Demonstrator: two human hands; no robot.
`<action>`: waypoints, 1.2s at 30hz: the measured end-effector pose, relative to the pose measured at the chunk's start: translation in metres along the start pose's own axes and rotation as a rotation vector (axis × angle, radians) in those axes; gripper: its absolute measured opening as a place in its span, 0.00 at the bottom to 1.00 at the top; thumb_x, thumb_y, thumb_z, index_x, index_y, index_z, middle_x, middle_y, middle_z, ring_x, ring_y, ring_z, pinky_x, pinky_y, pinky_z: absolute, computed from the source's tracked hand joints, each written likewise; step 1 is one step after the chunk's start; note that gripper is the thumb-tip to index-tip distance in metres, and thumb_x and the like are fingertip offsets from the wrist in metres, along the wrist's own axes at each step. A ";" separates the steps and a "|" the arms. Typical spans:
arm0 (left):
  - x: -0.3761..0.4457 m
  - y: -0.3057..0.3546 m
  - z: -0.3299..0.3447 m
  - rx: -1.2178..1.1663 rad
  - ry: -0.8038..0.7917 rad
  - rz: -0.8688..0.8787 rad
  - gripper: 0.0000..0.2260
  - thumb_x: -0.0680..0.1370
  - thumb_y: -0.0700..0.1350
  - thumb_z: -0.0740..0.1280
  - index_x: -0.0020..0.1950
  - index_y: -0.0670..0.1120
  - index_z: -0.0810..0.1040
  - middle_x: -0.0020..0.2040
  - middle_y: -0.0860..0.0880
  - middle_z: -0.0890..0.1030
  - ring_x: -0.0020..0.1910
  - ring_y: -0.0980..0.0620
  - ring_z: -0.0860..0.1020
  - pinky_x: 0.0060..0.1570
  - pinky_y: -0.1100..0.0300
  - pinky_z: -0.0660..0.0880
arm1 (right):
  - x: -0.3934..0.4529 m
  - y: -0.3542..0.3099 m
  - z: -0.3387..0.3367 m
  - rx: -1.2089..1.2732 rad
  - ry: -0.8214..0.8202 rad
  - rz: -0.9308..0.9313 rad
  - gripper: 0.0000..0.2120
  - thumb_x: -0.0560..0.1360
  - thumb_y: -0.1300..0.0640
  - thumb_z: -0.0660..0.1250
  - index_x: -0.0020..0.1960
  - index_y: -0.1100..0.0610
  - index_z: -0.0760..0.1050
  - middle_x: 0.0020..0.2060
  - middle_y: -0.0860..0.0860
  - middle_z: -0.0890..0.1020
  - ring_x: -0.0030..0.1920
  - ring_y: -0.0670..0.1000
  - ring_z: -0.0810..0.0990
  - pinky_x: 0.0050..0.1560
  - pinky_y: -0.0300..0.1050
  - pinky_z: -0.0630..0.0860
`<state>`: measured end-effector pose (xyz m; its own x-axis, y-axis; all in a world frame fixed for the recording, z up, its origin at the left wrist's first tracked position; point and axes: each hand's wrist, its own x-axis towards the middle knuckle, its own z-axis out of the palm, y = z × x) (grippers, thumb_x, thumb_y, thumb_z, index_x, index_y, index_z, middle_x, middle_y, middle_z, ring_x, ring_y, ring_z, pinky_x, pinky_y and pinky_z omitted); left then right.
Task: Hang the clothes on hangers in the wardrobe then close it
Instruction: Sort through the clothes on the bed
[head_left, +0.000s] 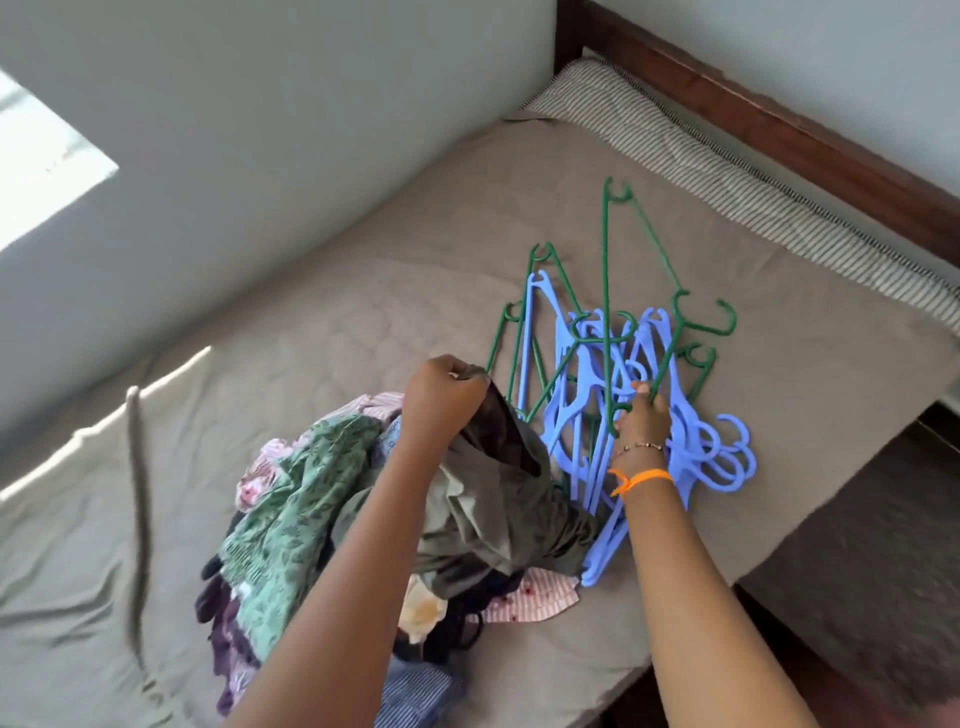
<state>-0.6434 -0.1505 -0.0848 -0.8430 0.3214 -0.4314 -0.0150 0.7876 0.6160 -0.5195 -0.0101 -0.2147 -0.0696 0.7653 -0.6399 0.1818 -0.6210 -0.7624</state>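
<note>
Picking a hanger for the olive garment

Left hand (447, 387) pinches the limp olive garment (498, 499) above the bed (322, 312); right hand (641, 415) curls round a stiff, tangle-prone green hanger (605, 291) (grip its neck).

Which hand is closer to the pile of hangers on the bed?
Right. The right hand is in the pile of hangers, fingers curled around one. The left hand grips the olive garment beside the pile.
</note>
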 end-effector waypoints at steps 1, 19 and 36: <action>-0.005 0.002 -0.005 -0.025 0.004 0.009 0.04 0.73 0.41 0.68 0.44 0.43 0.80 0.37 0.46 0.78 0.43 0.45 0.76 0.41 0.58 0.69 | -0.027 0.000 0.002 0.042 -0.057 -0.047 0.10 0.82 0.56 0.54 0.50 0.57 0.72 0.33 0.51 0.68 0.29 0.47 0.67 0.29 0.40 0.66; -0.137 -0.001 -0.162 -0.205 0.003 0.468 0.09 0.69 0.37 0.73 0.49 0.42 0.83 0.45 0.46 0.83 0.47 0.49 0.80 0.54 0.55 0.76 | -0.278 -0.091 0.020 -0.105 -0.468 -0.849 0.12 0.76 0.67 0.63 0.44 0.50 0.67 0.36 0.52 0.78 0.30 0.41 0.78 0.34 0.36 0.76; -0.202 -0.016 -0.262 -0.769 -0.131 0.387 0.05 0.75 0.35 0.69 0.42 0.44 0.80 0.37 0.48 0.77 0.37 0.53 0.75 0.47 0.60 0.74 | -0.336 -0.095 0.001 -0.200 -0.207 -1.060 0.12 0.71 0.74 0.60 0.46 0.59 0.67 0.35 0.48 0.78 0.32 0.40 0.78 0.46 0.48 0.77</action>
<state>-0.6135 -0.3655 0.1651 -0.7957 0.5886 -0.1429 -0.1393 0.0518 0.9889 -0.5140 -0.2085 0.0726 -0.4439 0.8396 0.3129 0.0871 0.3880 -0.9175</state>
